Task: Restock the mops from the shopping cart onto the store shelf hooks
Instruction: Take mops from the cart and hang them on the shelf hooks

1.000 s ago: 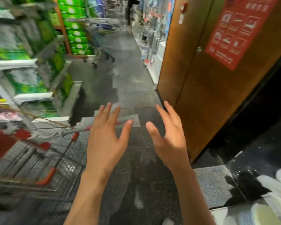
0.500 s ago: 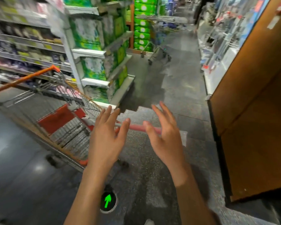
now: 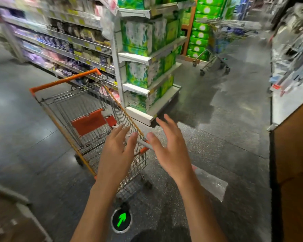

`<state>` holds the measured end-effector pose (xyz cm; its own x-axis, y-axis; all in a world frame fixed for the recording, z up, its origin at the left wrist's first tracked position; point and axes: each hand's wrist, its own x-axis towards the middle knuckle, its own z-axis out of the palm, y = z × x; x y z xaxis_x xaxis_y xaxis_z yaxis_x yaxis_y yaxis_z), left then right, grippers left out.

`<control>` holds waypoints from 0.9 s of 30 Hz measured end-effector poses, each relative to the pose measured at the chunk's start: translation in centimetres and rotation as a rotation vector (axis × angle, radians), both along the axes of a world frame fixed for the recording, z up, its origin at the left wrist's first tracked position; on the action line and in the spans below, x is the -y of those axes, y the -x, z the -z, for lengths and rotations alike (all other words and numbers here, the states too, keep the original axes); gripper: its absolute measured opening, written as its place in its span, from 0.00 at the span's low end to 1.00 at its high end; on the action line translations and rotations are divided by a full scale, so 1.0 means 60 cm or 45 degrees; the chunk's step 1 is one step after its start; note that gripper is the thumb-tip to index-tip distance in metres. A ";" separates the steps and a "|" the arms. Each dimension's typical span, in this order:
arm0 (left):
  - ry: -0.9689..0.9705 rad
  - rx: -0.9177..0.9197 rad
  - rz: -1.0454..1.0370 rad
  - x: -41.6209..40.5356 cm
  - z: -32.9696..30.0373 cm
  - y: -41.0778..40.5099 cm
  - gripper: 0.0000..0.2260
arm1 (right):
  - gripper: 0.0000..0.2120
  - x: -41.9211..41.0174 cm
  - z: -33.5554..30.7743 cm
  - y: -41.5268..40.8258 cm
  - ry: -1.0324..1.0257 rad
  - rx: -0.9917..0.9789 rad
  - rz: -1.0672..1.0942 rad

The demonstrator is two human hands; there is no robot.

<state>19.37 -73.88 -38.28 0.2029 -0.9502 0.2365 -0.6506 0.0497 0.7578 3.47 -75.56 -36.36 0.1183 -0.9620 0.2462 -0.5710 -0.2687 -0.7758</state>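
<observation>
While spread (empty), both hands (image 3: 142,154) above mop (image 3: 143,143).

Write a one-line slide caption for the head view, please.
Both open hands, left and right, reach toward a mop sticking out of the cart in a store aisle.

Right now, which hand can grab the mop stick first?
Probably the left hand: its open fingers sit right at the white mop handle on the cart. The right hand hovers just beside.
</observation>
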 end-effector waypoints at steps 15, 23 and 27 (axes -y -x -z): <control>-0.135 -0.275 -0.070 0.264 0.085 -0.082 0.38 | 0.36 0.277 0.075 -0.091 -0.067 -0.078 -0.023; -0.371 -0.330 -0.131 0.455 0.187 -0.201 0.30 | 0.32 0.471 0.176 -0.213 -0.341 -0.122 -0.093; -0.485 -0.431 -0.201 0.532 0.293 -0.240 0.22 | 0.33 0.540 0.251 -0.266 -0.506 -0.120 -0.091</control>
